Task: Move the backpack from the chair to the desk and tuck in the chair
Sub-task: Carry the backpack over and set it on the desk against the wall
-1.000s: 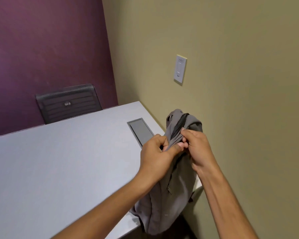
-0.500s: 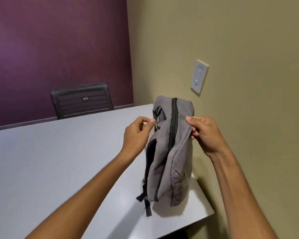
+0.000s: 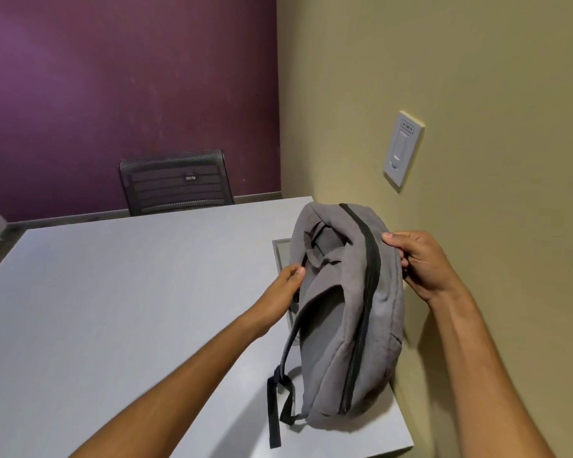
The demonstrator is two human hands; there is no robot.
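Desk [image 3: 119, 309]: one pale grey top, filling the lower view, pushed into the room's corner.
Walls: purple wall [image 3: 113, 77] beyond the desk, beige wall [image 3: 477, 61] along its right edge.
Wall switch [image 3: 402, 148]: one, white, above the desk's right edge.
Chair [image 3: 176, 183]: one black mesh back, behind the desk's far edge.
Backpack [image 3: 351, 312]: one, grey, black zip, standing on the desk's right near corner; strap trailing.
Left hand [image 3: 278, 295]: fingers against the backpack's left side, grip unclear.
Right hand [image 3: 420, 262]: pinching the backpack's top right.
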